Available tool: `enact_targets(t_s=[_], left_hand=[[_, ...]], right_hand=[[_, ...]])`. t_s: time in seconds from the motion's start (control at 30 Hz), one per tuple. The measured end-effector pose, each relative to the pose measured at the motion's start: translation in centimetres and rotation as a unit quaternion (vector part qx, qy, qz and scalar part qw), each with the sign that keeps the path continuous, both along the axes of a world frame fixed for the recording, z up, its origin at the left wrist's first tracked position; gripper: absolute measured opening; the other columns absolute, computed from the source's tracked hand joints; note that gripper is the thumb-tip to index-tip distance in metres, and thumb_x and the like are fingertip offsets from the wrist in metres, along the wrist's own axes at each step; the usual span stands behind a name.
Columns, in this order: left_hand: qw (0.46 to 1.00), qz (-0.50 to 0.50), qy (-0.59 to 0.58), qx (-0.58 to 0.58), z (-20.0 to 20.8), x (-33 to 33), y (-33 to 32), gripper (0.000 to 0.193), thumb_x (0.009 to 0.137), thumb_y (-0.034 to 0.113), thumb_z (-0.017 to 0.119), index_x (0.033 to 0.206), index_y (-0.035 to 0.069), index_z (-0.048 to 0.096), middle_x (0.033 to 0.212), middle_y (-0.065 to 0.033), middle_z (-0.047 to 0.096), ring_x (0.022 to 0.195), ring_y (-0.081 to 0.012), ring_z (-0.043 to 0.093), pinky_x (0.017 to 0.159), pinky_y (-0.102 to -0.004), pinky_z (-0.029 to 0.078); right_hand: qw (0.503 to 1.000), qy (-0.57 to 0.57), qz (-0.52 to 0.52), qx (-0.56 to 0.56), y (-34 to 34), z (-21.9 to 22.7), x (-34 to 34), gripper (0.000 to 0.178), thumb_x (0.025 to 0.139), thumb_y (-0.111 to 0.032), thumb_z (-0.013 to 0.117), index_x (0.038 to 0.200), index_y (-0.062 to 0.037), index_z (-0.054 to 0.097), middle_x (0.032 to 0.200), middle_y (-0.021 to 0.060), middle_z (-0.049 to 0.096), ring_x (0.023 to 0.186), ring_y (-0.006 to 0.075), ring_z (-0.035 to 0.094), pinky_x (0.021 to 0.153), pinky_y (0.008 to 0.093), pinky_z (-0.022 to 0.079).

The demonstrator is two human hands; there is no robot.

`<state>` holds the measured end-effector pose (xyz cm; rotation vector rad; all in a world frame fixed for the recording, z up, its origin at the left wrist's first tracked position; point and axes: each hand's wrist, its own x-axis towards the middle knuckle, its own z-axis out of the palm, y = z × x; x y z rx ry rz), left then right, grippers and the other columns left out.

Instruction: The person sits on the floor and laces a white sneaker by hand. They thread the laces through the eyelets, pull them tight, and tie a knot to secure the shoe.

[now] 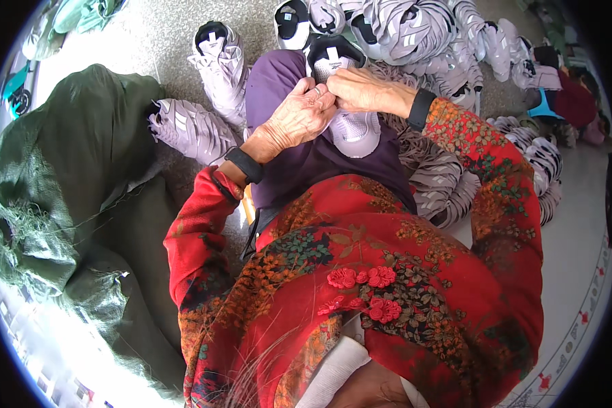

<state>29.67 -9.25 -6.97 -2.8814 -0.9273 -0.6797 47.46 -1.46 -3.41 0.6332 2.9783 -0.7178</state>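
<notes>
1. Rm/bkgd: grey speckled floor beyond the grip, strong light coming in on the L side; person works bent over own lap.

2. Grip: L hand & R hand meet over the midpart of a pale mauve shoe, fingers curled in, fingertips bunched. Both look closed in a pinch at the shoe's lacing area; can't tell exactly what's btwn the tips, as the knuckles hide it.

3. Key relation: shoe lies right under the grip, long axis running approx. away from the body; dark-lined opening on the far side of the hands, toe on the near side, pointing back at the wearer & a bit R. Both hands are on it, so neither is clearly nearer; L comes in from the near-L, R from the R side.

4. Just outside grip: dark bands on both wrists; purple trousers under the shoe & L hand; red floral jacket nearer the body.

5. Farther out: L of grip, another pale shoe w/ a layered mauve bundle nearer the body; far-R, big round mauve stack; R & nearer, more stacked pcs, partly behind the R sleeve; well L, dk green cloth.
</notes>
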Motion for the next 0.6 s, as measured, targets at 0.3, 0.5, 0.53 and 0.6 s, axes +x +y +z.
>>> enact_targets(t_s=[0.3,0.5,0.53,0.6], left_hand=[[0.998,0.019,-0.051,-0.008,-0.1,0.1,-0.1,0.014,0.071,0.016,0.060,0.083,0.008,0.061,0.085,-0.0050,0.050,0.087,-0.0206,0.052,0.081,-0.0329,0.039],[0.988,0.017,-0.122,-0.095,-1.2,0.3,1.3,0.007,0.071,0.009,0.058,0.076,0.005,0.056,0.085,-0.0083,0.050,0.085,-0.0265,0.050,0.079,-0.0342,0.045],[0.987,0.025,-0.110,-0.111,-1.5,0.5,1.5,0.009,0.070,0.009,0.061,0.077,0.005,0.057,0.084,-0.0075,0.051,0.087,-0.0266,0.050,0.080,-0.0349,0.044],[0.985,0.038,-0.086,-0.145,-1.6,1.0,1.9,0.012,0.069,0.009,0.065,0.078,0.006,0.058,0.080,-0.0059,0.053,0.089,-0.0270,0.051,0.082,-0.0364,0.043]], right_hand=[[0.996,-0.090,-0.022,0.010,-1.1,-0.9,0.1,0.012,0.066,-0.003,0.057,0.077,0.0005,0.054,0.073,0.0203,0.056,0.073,0.0382,0.060,0.059,0.0437,0.047],[0.978,0.117,-0.147,0.095,1.1,0.2,1.0,0.009,0.075,-0.002,0.056,0.083,-0.0019,0.052,0.078,0.0147,0.056,0.072,0.0341,0.059,0.061,0.0400,0.048],[0.963,0.156,-0.194,0.101,1.6,0.4,1.2,0.007,0.078,-0.002,0.056,0.084,-0.0023,0.051,0.080,0.0131,0.056,0.072,0.0333,0.059,0.062,0.0392,0.047],[0.955,0.200,-0.209,0.072,1.6,0.0,1.6,0.009,0.082,-0.008,0.058,0.084,-0.0026,0.052,0.078,0.0117,0.057,0.071,0.0307,0.059,0.062,0.0366,0.046]])
